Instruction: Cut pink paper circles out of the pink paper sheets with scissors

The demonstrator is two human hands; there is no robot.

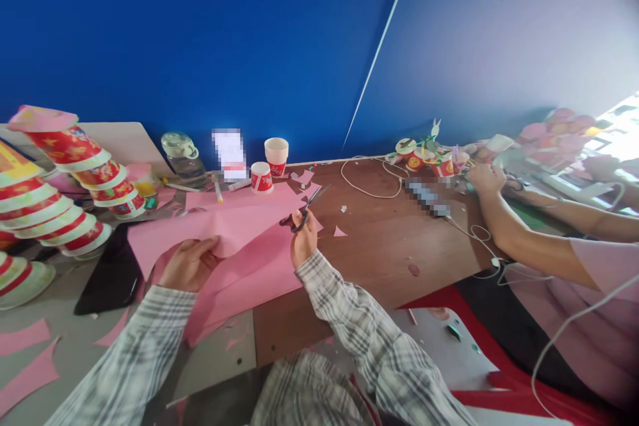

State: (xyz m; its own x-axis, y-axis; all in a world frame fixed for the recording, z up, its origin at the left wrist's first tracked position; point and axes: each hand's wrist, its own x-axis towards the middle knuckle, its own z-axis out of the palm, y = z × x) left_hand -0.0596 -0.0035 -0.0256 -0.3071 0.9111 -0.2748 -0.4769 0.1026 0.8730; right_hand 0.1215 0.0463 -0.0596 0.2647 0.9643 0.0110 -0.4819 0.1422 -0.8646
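Note:
My left hand [192, 262] pinches the near edge of a sheet of pink paper [239, 223], which it holds raised and slightly bent. Under that sheet lies more pink paper [269, 269] on the table. In my right hand [305, 239] is a pair of scissors [305, 208] with dark handles, the fingers wrapped round the loops. The blades point up and to the right, away from the raised sheet. They look nearly closed. Behind the paper stand a red and white paper cup [261, 178] and a taller stack of cups [276, 154].
Leaning stacks of red paper cups [44, 206] stand at the left, beside a black tablet-like slab [112, 273]. A glass jar [182, 154] is by the blue wall. At the right, a co-worker's hands [486, 178] work near decorated cups [422, 158], a phone-like device [428, 197] and white cables [372, 196].

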